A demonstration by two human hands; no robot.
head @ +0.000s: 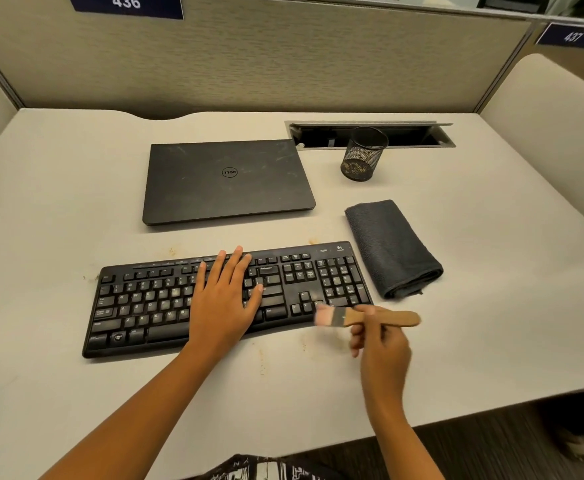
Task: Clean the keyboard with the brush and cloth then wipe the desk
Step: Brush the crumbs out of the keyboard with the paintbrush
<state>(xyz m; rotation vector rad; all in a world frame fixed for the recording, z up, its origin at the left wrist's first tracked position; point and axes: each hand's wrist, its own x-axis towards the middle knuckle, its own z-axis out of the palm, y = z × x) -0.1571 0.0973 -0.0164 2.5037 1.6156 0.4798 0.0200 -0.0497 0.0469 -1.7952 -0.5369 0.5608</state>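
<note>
your right hand (380, 344) has its grip closed on the brush (384, 318), fingers curled round the wooden handle. the brush lies almost level, with its long axis running left to right, bristles to the left and handle end to the right. the bristles are at the near right corner of the keyboard (145, 306), by the arrow keys. they are blurred, so you cannot tell whether they touch the keys.

the keyboard's long axis also runs left to right, its right end a little farther than its left. from the grip, nearly all of the keyboard lies to the left and slightly far, so the stroke likely has to travel leftward along the rows.

your left hand (224, 292) rests flat on the middle keys, fingers straight and spread, holding nothing. it steadies the board, but it also covers keys in the brush's path and would need to shift.

the folded cloth (390, 247) lies on the counter (76, 202) just right of the keyboard, on the far side of your right hand, which is the nearer hand to it.
</note>
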